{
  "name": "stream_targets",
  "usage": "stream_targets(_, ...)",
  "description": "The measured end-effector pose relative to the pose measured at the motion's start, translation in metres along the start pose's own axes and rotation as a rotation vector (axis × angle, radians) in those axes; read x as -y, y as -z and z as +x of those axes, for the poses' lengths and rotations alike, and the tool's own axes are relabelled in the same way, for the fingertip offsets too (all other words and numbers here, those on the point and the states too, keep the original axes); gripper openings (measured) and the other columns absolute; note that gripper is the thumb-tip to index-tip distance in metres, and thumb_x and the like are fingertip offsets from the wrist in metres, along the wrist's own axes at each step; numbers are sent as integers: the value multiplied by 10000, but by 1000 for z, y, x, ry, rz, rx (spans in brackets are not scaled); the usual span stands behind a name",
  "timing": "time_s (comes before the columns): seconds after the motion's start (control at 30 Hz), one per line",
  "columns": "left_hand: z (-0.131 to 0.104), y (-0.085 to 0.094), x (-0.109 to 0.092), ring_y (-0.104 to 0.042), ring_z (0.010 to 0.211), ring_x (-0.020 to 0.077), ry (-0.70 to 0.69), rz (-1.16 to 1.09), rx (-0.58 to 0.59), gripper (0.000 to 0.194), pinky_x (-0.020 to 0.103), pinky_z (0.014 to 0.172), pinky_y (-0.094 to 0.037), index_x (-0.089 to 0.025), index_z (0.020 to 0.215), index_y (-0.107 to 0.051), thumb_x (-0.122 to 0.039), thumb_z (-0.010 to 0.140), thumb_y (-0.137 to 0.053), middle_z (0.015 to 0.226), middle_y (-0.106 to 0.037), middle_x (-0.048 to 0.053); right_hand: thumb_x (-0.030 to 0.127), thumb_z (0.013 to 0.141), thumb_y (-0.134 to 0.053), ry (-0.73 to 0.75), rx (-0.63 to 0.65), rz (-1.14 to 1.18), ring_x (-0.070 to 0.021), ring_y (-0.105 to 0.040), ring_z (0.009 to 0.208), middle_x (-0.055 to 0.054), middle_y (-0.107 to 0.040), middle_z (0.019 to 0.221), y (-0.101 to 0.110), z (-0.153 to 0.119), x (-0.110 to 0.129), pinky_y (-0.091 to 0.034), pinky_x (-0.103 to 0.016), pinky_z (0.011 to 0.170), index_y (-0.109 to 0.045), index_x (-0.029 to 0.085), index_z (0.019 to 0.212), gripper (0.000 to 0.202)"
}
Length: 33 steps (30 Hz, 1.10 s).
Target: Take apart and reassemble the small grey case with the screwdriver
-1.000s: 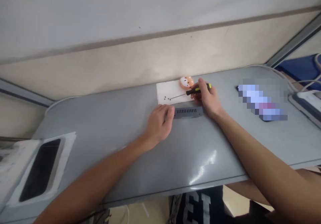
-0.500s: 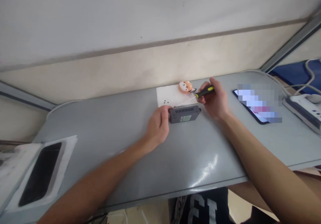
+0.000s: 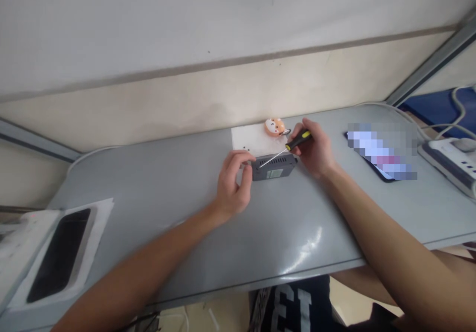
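Observation:
A dark grey slotted box [image 3: 285, 172] with a pale label on its face stands on edge on the grey desk. My right hand [image 3: 315, 149] grips a black and yellow screwdriver [image 3: 299, 141], its shaft slanting down leftward. The screwdriver's tip meets the box's face near the left end, beside the slots. At that same end, my left hand [image 3: 235, 182] curves with thumb and fingers apart; a fingertip reaches the box's upper left corner. Several tiny dark pieces, perhaps screws [image 3: 244, 148], lie on a white sheet [image 3: 256, 136] behind the box, partly hidden by my left fingers.
An orange and white animal-faced case [image 3: 274, 127] with a metal clip rests on the sheet. A lit phone [image 3: 379, 153] lies at right, near a white power strip [image 3: 449, 163]. At left, a dark phone [image 3: 59, 257] lies on white paper. The wall [image 3: 186, 101] rises behind the desk.
The screwdriver tip has moved from the box's top edge down onto its face. My right hand has shifted slightly left. My left fingers have spread from the thumb.

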<state>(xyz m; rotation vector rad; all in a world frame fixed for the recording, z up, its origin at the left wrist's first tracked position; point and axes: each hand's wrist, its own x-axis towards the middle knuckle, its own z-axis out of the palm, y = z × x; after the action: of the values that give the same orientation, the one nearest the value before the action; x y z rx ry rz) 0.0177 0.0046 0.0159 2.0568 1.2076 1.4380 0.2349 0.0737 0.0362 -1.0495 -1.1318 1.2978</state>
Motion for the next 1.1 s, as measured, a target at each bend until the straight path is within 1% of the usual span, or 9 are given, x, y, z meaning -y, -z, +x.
stream_targets(0.1,-1,0,1,-629,997,217,-54,-3,9,154,407,881,-545,-236,1056,-601,-283,1051,-454,1058,-646,83,780,869,-524,-2,8,10,-138,-438,465,2,-500,584,1,1,-1,-385,-311,490,-535,257,674,558)
stream_targets(0.17,-1,0,1,-629,1001,217,-76,-5,4,132,416,897,-544,-234,1065,-599,-235,1026,-474,1064,-641,84,746,880,-536,-10,11,38,-136,-442,469,-1,-509,589,2,1,-2,-390,-310,492,-552,255,680,531)
stream_targets(0.27,0,1,-2,-632,995,224,-81,15,-4,128,429,902,-551,-234,1052,-591,-206,1001,-477,1058,-641,87,660,895,-573,-12,12,81,-132,-452,479,-8,-521,598,3,2,-4,-385,-304,482,-585,246,677,468)
stream_targets(0.33,1,2,-4,-637,993,228,-89,38,-5,124,436,910,-553,-236,1026,-588,-199,991,-476,1044,-643,86,642,898,-578,-8,7,81,-132,-461,480,-12,-527,605,3,3,-5,-393,-306,476,-592,244,668,460)
stream_targets(0.6,0,0,-1,-646,951,205,-134,95,-13,160,399,866,-551,-237,963,-608,-136,972,-484,1021,-640,63,729,890,-532,16,7,11,-143,-454,482,-6,-517,622,4,3,-4,-398,-312,485,-559,258,680,517)
stream_targets(0.77,-6,-2,5,-646,914,198,-230,283,-35,226,380,817,-533,-238,983,-603,-55,918,-488,1111,-638,78,730,893,-552,7,-75,69,-133,-450,481,0,-546,616,5,7,-9,-350,-292,476,-572,252,705,514)
stream_targets(0.87,-9,-1,5,-655,931,218,-262,394,-16,250,383,799,-512,-241,991,-593,-36,873,-509,1142,-657,91,751,908,-551,4,-107,-34,-142,-481,518,-5,-595,638,5,9,-16,-373,-288,504,-631,248,781,525)
stream_targets(0.97,-10,0,4,-667,949,228,-267,424,-7,250,389,804,-506,-245,994,-583,-42,860,-522,1169,-672,94,733,935,-554,3,-63,-138,-133,-510,568,-9,-647,700,1,6,-20,-414,-274,562,-666,237,866,513)
stream_targets(1.1,-10,-2,3,-668,982,230,-278,395,-14,224,382,813,-516,-240,1007,-561,-59,877,-532,1156,-662,100,730,936,-565,-3,-17,-194,-126,-534,611,-17,-696,784,-4,1,-16,-432,-262,594,-658,233,912,506)
